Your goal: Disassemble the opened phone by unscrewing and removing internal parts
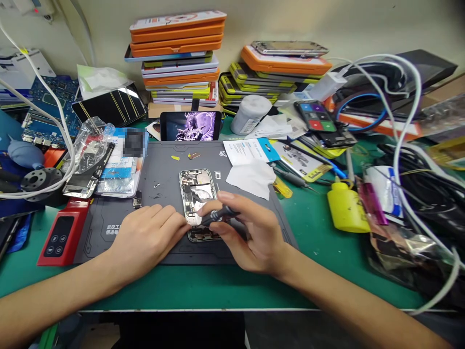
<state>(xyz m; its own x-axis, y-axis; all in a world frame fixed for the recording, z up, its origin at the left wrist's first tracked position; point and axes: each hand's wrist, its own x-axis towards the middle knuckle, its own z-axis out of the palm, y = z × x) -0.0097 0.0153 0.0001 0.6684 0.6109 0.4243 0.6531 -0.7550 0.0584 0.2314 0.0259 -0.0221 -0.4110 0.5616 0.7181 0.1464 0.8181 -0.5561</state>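
Nearest us are the bare right forearm (348, 295), slanting in from four o'clock, and the left forearm (65, 293), from eight. Beneath them we have a green table (145, 300), and on it a grey mat (160, 165), which we read as our dial. Beyond its twelve o'clock edge rises a stack of cases (178, 36), orange uppermost; a lower stack (265, 82) stands toward one.

We see the right hand (254, 232) at four, its thumb and fingers pinching a dark tool (221, 215). The left hand (150, 235) sits between seven and eight, curled, its fingertips at the lower left edge of the phone (198, 190); its thumb is hidden, so we cannot tell whether it grips anything.

A lit screen (191, 126) stands at twelve, a red device (58, 237) lies just under nine, and a yellow bottle (347, 208) stands at three, off the mat. The phone lies at our hub, its innards bare. The tool slants over its lower half; we cannot tell whether the tip touches. Smaller still, a module (137, 199) lies at nine and a tray (218, 175) between one and two.
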